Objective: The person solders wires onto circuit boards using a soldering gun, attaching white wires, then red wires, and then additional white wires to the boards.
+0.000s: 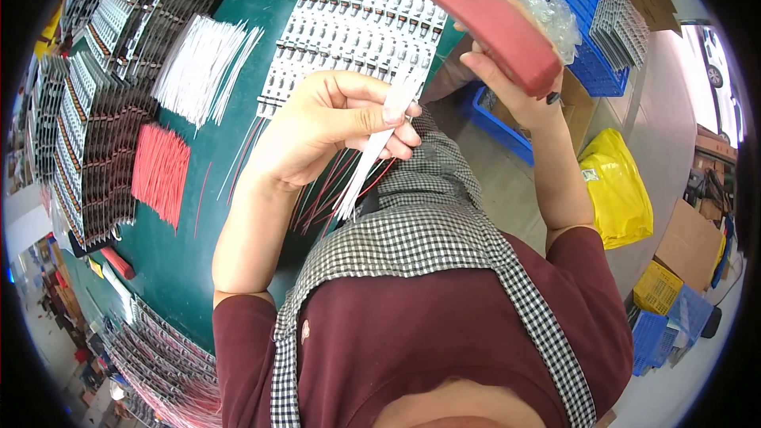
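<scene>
My left hand [325, 115] is closed, pinching a slim bundle of white wires [366, 162] that slants down towards my apron. In my right hand [519, 91], raised on the right, is a red-handled tool [495, 24] with a grey metal shaft reaching up and left; its tip is cut off or out of clear sight. Beyond my left hand, rows of small components on white boards [357, 16] lie on the green table [190, 269]. Loose red and dark wires [321, 190] hang below my left hand, partly hidden by it.
Piles of white wires [202, 71] and red wires [161, 174] lie at left, beside stacked component boards [87, 143]. A blue crate [590, 24], clear plastic bag [547, 12] and yellow bag [618, 190] are on the right. Another red-handled tool [119, 263] rests at lower left.
</scene>
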Demonstrator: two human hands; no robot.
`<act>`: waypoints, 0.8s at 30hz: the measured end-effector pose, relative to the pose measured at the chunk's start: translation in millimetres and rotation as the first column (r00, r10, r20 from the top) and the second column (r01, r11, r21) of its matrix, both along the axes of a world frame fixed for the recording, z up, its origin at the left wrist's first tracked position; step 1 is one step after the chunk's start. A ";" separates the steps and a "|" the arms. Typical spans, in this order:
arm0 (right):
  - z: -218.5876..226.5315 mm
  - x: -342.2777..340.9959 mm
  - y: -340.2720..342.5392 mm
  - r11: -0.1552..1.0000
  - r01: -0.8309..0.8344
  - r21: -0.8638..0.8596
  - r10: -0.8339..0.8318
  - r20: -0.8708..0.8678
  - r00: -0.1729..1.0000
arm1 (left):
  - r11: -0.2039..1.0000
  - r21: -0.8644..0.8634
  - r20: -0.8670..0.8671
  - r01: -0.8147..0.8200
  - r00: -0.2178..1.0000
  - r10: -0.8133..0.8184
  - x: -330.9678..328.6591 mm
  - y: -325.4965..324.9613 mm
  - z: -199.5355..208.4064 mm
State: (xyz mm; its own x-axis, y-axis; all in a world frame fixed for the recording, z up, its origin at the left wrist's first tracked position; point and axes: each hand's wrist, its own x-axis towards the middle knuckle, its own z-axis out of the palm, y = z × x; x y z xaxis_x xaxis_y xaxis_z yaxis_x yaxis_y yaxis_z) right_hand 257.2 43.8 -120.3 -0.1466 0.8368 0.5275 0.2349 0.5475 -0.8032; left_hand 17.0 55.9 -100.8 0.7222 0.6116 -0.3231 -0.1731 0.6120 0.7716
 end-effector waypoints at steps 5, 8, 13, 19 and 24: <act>7.0 1.2 3.1 0.947 -0.313 0.070 0.274 0.331 0.903 | 0.997 0.015 0.034 0.074 0.997 -0.074 0.3 -0.5 1.4; 7.8 1.4 5.1 0.964 -0.242 0.109 0.206 0.266 0.942 | 0.998 0.001 0.032 0.068 0.997 -0.068 0.8 1.2 1.2; 8.5 -2.3 -1.5 0.944 -0.311 0.107 0.254 0.362 0.897 | 0.999 0.022 0.023 0.031 0.999 -0.032 2.6 -0.5 1.0; 7.5 -12.6 -12.6 0.926 -0.129 -0.356 0.061 -0.195 0.979 | 0.990 0.140 -0.031 -0.030 0.999 0.035 15.3 2.8 -3.7; 17.6 -35.9 -26.2 0.792 -0.204 -0.575 0.033 -0.294 0.955 | 0.993 0.113 0.008 0.046 0.999 -0.047 23.3 1.0 -12.9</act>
State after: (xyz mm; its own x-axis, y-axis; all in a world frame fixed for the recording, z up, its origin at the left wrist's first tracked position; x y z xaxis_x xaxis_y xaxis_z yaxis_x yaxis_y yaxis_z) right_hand 221.2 17.6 -102.7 -0.1982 0.9795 -0.0357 -0.0593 -0.0483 -0.9971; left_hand 40.3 56.9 -113.7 0.7537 0.6093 -0.2465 -0.1546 0.5289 0.8345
